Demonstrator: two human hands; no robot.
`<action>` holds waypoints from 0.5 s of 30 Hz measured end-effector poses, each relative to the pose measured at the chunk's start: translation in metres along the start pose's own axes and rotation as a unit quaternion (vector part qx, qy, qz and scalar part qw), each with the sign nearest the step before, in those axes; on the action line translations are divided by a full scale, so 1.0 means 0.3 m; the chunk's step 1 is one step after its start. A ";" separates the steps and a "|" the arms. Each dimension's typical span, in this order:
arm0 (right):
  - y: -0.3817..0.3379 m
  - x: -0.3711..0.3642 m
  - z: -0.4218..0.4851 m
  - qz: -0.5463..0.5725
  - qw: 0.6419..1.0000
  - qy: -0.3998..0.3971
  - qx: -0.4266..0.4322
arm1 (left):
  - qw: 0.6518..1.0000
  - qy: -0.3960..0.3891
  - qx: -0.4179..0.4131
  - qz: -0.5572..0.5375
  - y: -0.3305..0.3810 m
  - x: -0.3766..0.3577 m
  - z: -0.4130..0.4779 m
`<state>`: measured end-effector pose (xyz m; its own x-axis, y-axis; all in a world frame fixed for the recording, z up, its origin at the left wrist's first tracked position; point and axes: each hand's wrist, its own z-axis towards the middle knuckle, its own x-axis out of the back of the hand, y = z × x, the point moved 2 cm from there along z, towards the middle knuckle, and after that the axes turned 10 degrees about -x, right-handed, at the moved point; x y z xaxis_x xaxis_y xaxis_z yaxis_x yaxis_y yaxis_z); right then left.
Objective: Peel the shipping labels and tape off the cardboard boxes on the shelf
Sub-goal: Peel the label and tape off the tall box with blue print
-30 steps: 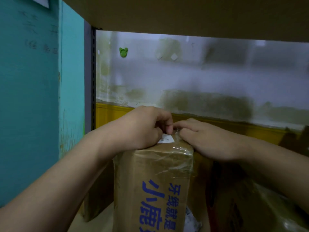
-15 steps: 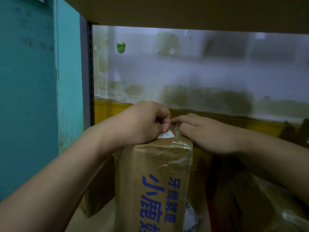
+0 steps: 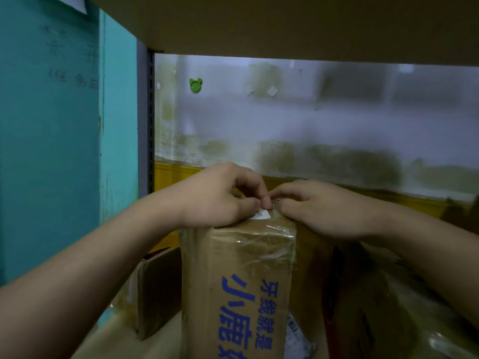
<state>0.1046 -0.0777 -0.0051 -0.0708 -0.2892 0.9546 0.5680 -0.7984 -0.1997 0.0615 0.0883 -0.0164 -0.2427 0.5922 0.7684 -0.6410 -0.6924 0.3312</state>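
Tall cardboard box point(image 3: 238, 281) w/ blue printed characters stands upright on the shelf, approx centre of view, its top end up under both hands. Clear tape point(image 3: 259, 238) is wrapped round the top of the box, wrinkled and shiny, running over the upper edge. A small white label point(image 3: 260, 216) scrap sits on the top face, right below the fingertips. Left hand point(image 3: 220, 198) rests on the box's top left corner, fingers curled in, thumb & forefinger closed in a pinch at the label's upper edge. Right hand point(image 3: 324, 209) comes in from the other side, knuckles up, fingers also curled, thumb & forefinger nipped on a shiny crinkle of tape at the top of the box, tips touching the left hand's (how much tape it has hold of can't be told, fingers cover it). Both forearms bare. Beside the box on the left, a lower brown carton point(image 3: 158, 288), just behind and apart from it; on the right, a darker carton point(image 3: 375, 307) w/ glossy film on it, close against the box. A bit of white printed paper point(image 3: 295, 332) lies at the box's foot. Shelf board point(image 3: 285, 22) overhangs the top of the view; slotted metal upright point(image 3: 150, 120) at left, teal panel point(image 3: 51, 125) beyond it. Back wall stained, w/ a green sticker point(image 3: 195, 85) and a yellow band point(image 3: 176, 172) lower down.
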 end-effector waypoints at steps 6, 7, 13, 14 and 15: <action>0.025 0.036 -0.005 -0.013 0.993 0.116 0.005 | 0.996 -0.020 -0.040 -0.077 -0.009 0.035 -0.020; 0.026 0.036 -0.007 -0.025 0.993 0.112 0.003 | 0.995 -0.036 -0.046 -0.085 -0.013 0.043 -0.026; 0.028 0.029 -0.006 -0.039 0.996 0.075 -0.011 | 0.991 -0.071 -0.048 -0.106 -0.020 0.037 -0.060; 0.027 0.030 -0.009 -0.037 0.996 0.074 -0.015 | 0.992 -0.067 -0.048 -0.099 -0.015 0.031 -0.061; 0.027 0.032 -0.009 -0.035 0.996 0.075 -0.020 | 0.993 -0.060 -0.050 -0.087 -0.010 0.026 -0.059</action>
<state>0.1062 -0.0885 0.0019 -0.2316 -0.3058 0.9235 0.5247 -0.8387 -0.1461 0.0487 0.1024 -0.0211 -0.0366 0.6417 0.7661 -0.7355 -0.5363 0.4140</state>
